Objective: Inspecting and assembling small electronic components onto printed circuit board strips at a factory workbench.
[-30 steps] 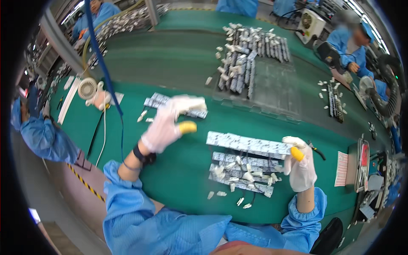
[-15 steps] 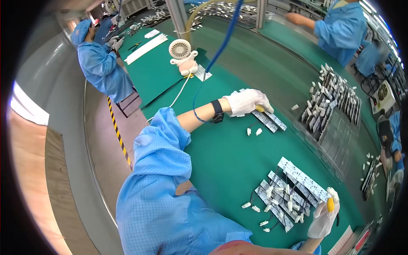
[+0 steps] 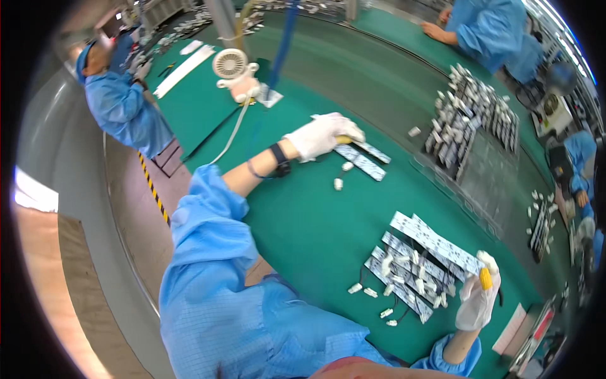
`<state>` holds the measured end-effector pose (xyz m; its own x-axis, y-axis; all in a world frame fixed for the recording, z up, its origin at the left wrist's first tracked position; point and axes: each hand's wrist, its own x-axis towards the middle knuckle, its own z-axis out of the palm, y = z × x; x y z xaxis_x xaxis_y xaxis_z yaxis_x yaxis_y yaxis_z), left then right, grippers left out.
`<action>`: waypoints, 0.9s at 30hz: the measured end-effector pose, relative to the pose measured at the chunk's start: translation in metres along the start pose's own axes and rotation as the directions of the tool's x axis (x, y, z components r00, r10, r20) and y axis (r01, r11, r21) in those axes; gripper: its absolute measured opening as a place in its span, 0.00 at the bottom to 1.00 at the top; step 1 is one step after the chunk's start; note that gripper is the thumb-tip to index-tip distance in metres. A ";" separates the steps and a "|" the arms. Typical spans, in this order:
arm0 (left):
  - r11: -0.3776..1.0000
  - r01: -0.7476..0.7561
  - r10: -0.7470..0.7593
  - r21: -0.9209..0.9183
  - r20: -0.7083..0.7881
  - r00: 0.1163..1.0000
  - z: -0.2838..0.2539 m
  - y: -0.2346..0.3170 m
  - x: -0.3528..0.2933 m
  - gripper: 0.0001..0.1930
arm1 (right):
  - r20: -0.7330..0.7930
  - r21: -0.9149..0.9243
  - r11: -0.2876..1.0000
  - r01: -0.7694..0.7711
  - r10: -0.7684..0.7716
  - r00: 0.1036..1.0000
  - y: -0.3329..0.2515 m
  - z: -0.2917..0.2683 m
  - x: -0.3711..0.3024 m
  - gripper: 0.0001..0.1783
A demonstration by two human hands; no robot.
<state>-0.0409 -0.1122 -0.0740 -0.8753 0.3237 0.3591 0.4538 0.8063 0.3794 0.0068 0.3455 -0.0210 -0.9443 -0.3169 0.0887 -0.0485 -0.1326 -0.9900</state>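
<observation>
White gloves with yellow finger covers are on both my hands. At the far middle of the table my left hand (image 3: 325, 136) is closed over the near ends of a few narrow circuit board strips (image 3: 361, 162); the glove hides its grip. Two small white connectors (image 3: 339, 184) lie beside them. At the right my right hand (image 3: 478, 294) pinches the end of a long white circuit board strip (image 3: 435, 241) on top of a pile. Under and beside it lie several more strips (image 3: 398, 285) with dark wires and white connectors.
On the green table (image 3: 303, 221) stand a small white fan (image 3: 230, 65) and long white strips (image 3: 184, 71). A conveyor beyond carries a clear tray (image 3: 464, 196) and stacked strips (image 3: 470, 120). A blue cord (image 3: 283, 44) hangs above. Co-workers in blue (image 3: 120, 104) stand nearby.
The whole view has shifted, so the scene sits farther left and higher. Both hands stay at their strips. A second strip shows beside the top one at my right hand.
</observation>
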 end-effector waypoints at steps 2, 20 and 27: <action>1.000 0.021 -0.022 0.013 0.015 1.000 -0.003 0.007 -0.005 0.12 | 0.022 0.021 1.000 -0.001 0.000 1.000 -0.002 0.002 0.002 0.43; 0.996 -0.028 0.030 0.083 -0.017 0.999 -0.016 0.032 0.000 0.15 | 0.012 0.214 0.936 -0.279 0.283 0.959 -0.012 -0.008 0.012 0.24; 0.994 -0.024 0.027 0.102 -0.024 0.999 -0.019 0.044 0.002 0.13 | 0.150 0.169 0.967 -0.189 0.164 0.975 -0.016 -0.015 0.008 0.21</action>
<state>-0.0196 -0.0854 -0.0405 -0.8588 0.3330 0.3894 0.4552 0.8447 0.2816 -0.0054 0.3593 -0.0058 -0.8797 -0.4717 -0.0599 0.1870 -0.2274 -0.9557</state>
